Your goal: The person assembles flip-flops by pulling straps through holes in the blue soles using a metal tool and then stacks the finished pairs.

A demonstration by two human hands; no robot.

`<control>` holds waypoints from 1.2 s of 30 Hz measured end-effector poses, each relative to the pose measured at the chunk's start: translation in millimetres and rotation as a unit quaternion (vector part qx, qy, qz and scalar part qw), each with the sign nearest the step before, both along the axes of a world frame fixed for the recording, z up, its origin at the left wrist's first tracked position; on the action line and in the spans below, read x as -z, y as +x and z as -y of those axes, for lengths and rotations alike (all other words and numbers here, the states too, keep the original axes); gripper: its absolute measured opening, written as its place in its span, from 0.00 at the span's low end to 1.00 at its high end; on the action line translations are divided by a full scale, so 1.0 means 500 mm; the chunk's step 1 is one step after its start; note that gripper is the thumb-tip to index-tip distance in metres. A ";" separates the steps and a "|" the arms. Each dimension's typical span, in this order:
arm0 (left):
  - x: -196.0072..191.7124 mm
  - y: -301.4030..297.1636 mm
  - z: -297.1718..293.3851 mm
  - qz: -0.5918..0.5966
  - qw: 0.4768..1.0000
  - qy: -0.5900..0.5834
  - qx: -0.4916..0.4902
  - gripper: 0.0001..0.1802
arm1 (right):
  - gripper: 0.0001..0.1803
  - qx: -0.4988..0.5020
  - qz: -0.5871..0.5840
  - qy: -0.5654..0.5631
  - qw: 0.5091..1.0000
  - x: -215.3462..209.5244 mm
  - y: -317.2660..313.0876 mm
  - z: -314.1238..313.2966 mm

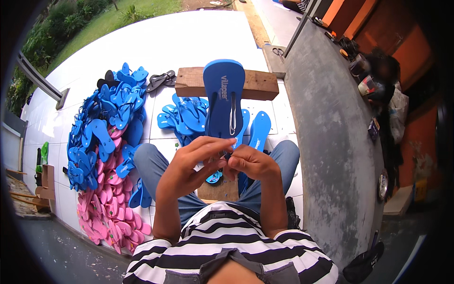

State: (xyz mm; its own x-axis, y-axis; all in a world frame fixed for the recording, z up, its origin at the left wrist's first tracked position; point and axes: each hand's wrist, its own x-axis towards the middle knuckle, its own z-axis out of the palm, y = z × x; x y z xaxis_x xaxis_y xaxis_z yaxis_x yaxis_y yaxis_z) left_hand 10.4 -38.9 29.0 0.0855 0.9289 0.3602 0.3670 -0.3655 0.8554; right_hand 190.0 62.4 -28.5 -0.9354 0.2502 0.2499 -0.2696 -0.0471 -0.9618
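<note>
A blue flip-flop sole [223, 90] with pale printing lies propped on a wooden beam [191, 81], its lower end toward my hands. On its right part is a thin, pale, looped metal piece [232, 117]. My left hand [189, 163] is just below the sole, its fingers stretched to the right and apart. Close against those fingertips, my right hand [255, 163] is closed in a pinch. What it grips is hidden between the two hands. Under them, a small turquoise round item [214, 177] shows above a brown board [217, 191].
Several blue flip-flops [189, 113] lie behind my left knee, and another blue sole [259, 128] by my right knee. A large blue heap [99, 128] and a pink heap [111, 208] spread at left. Scissors [278, 51] rest by the grey ledge [326, 142].
</note>
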 end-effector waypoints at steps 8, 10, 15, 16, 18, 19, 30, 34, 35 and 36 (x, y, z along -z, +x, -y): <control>0.052 -0.011 -0.029 0.016 0.998 0.033 0.057 0.15 | 0.28 0.114 -0.004 -0.018 0.993 0.009 0.012 0.031; 0.054 -0.010 -0.038 0.005 0.998 0.048 0.036 0.16 | 0.24 0.207 0.001 -0.009 0.978 0.009 0.017 0.042; 0.050 -0.008 -0.047 -0.012 0.997 0.080 0.005 0.20 | 0.13 0.322 -0.057 -0.023 0.945 0.007 0.022 0.050; 0.047 -0.007 -0.049 -0.013 0.996 0.090 0.002 0.20 | 0.13 0.331 -0.069 -0.038 0.940 0.003 0.018 0.052; 0.046 -0.005 -0.051 -0.016 0.994 0.106 -0.008 0.20 | 0.12 0.344 -0.090 -0.072 0.932 -0.003 0.006 0.058; 0.048 -0.005 -0.053 -0.019 0.993 0.119 -0.017 0.21 | 0.12 0.343 -0.089 -0.091 0.931 -0.006 0.001 0.060; 0.037 -0.067 -0.097 0.001 0.956 0.240 -0.169 0.25 | 0.13 0.357 -0.161 -0.237 0.889 -0.001 -0.028 0.045; -0.008 -0.079 -0.142 -0.118 0.936 0.241 -0.228 0.25 | 0.13 0.336 -0.158 -0.247 0.895 -0.003 -0.034 0.030; -0.018 -0.082 -0.157 -0.143 0.934 0.235 -0.226 0.25 | 0.13 0.330 -0.158 -0.246 0.898 -0.003 -0.035 0.027; -0.023 -0.083 -0.170 -0.168 0.932 0.229 -0.223 0.25 | 0.13 0.323 -0.158 -0.245 0.900 -0.002 -0.036 0.024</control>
State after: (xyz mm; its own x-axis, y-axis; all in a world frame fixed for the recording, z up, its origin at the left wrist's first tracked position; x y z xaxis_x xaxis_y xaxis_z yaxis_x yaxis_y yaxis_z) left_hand -31.0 46.3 40.3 -0.0939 0.6539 0.7508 0.7891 -0.4109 0.4566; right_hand 171.9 50.5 -27.3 -0.4562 0.8694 0.1899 -0.6497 -0.1796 -0.7387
